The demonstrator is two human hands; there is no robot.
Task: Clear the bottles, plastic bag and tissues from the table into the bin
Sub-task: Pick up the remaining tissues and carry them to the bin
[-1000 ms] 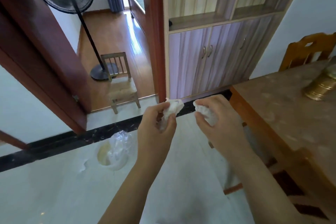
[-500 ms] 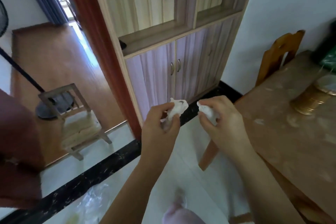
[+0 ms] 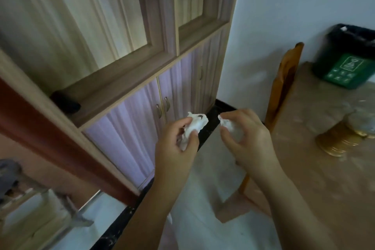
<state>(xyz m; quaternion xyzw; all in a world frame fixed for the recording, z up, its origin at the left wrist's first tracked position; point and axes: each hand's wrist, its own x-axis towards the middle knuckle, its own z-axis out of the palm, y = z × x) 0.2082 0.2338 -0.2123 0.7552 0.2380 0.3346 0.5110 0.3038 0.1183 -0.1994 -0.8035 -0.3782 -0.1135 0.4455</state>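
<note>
My left hand [image 3: 175,148] is closed around a crumpled white tissue [image 3: 195,126] that sticks out above the fingers. My right hand [image 3: 249,138] grips a second crumpled white tissue [image 3: 229,125]. Both hands are held side by side above the floor, left of the brown table [image 3: 316,168]. A green bin [image 3: 349,57] with a black liner stands on the far right of the table, well beyond my right hand. A gold-based object with a clear top [image 3: 343,138] sits on the table between hand and bin.
A wooden chair [image 3: 284,85] stands at the table's far end against the white wall. A tall wooden cabinet [image 3: 142,50] with lilac doors fills the left. A small wooden stool [image 3: 40,215] is at the bottom left.
The view has swung to the right: the fan and the plastic bag on the floor have left the frame and the green bin has come into view. Both hands still hold their tissues.
</note>
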